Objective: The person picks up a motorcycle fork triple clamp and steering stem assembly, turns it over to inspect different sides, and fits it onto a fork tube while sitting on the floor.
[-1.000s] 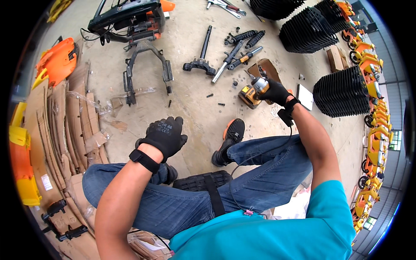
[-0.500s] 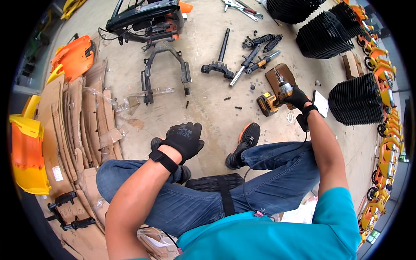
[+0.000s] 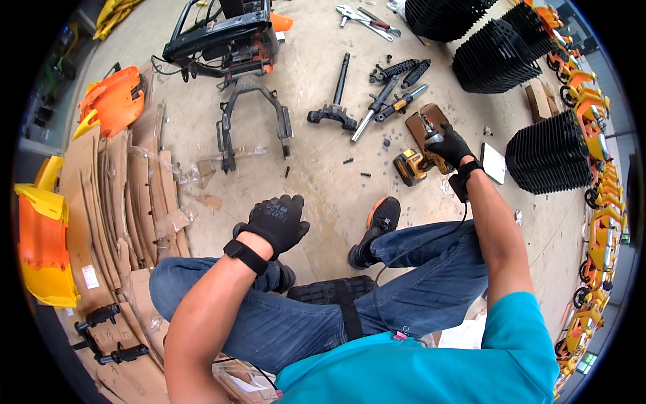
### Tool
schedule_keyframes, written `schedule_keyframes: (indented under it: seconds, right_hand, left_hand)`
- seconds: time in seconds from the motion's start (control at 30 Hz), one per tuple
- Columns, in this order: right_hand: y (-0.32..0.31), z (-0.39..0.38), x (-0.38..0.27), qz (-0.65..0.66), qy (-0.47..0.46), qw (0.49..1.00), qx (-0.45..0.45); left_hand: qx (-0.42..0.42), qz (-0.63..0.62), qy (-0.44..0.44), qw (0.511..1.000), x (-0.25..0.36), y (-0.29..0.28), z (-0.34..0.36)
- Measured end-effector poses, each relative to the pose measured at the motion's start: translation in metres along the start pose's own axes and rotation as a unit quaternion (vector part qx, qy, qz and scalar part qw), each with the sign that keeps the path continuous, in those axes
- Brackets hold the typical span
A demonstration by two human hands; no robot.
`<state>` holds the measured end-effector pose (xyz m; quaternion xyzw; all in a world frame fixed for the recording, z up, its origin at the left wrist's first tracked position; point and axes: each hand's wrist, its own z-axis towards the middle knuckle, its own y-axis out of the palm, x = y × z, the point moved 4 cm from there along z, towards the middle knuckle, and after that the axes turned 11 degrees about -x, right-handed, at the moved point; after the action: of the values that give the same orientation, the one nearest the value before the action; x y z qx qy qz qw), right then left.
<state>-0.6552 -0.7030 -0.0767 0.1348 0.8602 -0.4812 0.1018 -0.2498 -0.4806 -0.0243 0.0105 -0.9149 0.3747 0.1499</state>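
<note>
My black-gloved right hand [image 3: 451, 145] is closed around the front part of a yellow-and-black cordless power driver [image 3: 412, 168]. The driver lies low over the floor, its battery end to the left, its nose beside an open small cardboard box [image 3: 418, 126]. Over my left knee hangs my black-gloved left hand [image 3: 277, 223], back upward and fingers curled. Its palm is hidden, so I cannot see whether anything is in it. Short dark bolts [image 3: 365, 175] lie on the floor ahead. A black steering fork stem [image 3: 333, 116] and several shock absorbers [image 3: 397, 101] rest farther off.
A black vehicle frame [image 3: 249, 94] stands at the far left. Flattened cardboard [image 3: 114, 202] and orange-yellow body panels [image 3: 44, 242] line the left side. Stacked black ribbed baskets [image 3: 548, 155], a white tablet-like panel [image 3: 493, 163] and a row of yellow vehicles [image 3: 595, 229] are at right. Wrenches [image 3: 367, 21] lie far ahead.
My right hand has shifted forward and left over the driver's front. My left hand has moved slightly left, with its fingers a little less tightly curled. The view has turned slightly.
</note>
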Motion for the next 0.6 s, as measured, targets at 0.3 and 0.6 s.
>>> schedule_keyframes:
  seconds: [0.3, 0.6]
  right_hand:
    - [0.001, 0.004, -0.115, -0.019, -0.278, 0.947, 0.160]
    - [0.116, 0.137, -0.171, 0.027, -0.058, 0.997, -0.048]
  left_hand:
    - [0.082, -0.020, 0.087, 0.993, 0.018, -0.056, -0.060]
    - [0.221, -0.171, 0.167, 0.945, -0.001, -0.068, -0.060]
